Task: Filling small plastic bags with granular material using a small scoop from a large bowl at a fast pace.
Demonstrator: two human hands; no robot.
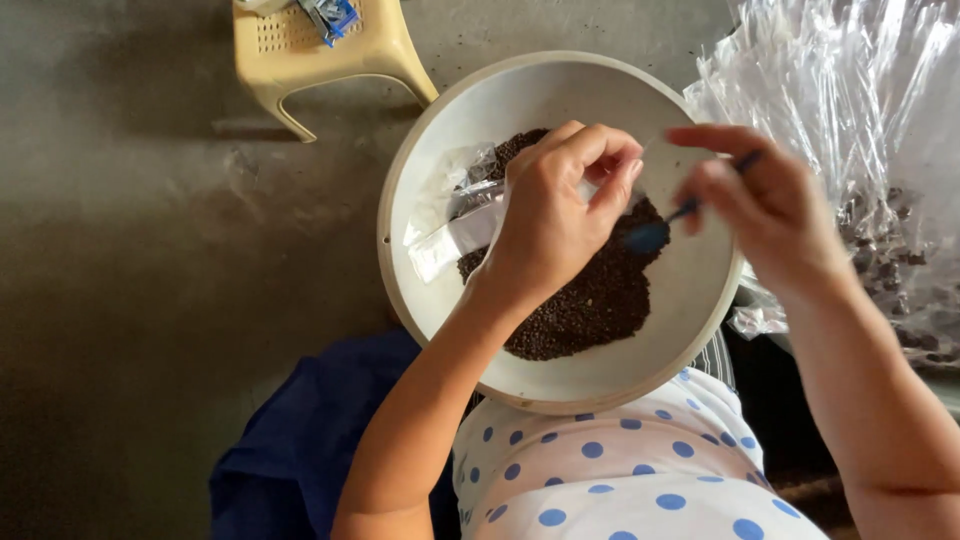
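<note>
Nearest, a white garment with blue dots [640,480] covers the person's lap, with dark blue cloth [300,440] bunched beside it on the grey concrete floor [130,300]. Resting on the lap is a wide white bowl [690,300] holding a heap of small dark brown grains [590,300], possibly seeds or peppercorns; the view is too coarse to say which. Over the heap, the left hand [555,215] has its fingers curled closed, pinching the mouth of a small clear plastic packet [460,220] that lies tilted across the bowl's left side, already showing some dark grains inside. The right hand [760,205], blurred by motion, has its fingers closed around the thin handle of a small blue spoon [660,232], whose scoop sits just above the grains and right beside the packet's mouth. The risk from here, as I judge it, is spillage: the opening is narrow and partly hidden by the left fingers, so a spoon tipped off-line would drop grains back into the bowl or over its rim onto the lap. A loosened pinch could also let the packet sag and pour out. Farther right, a pile of clear plastic bags [850,110] with dark contents crowds the bowl's edge. Farthest off, a beige plastic stool [330,50] carries a small blue item [330,15]
</note>
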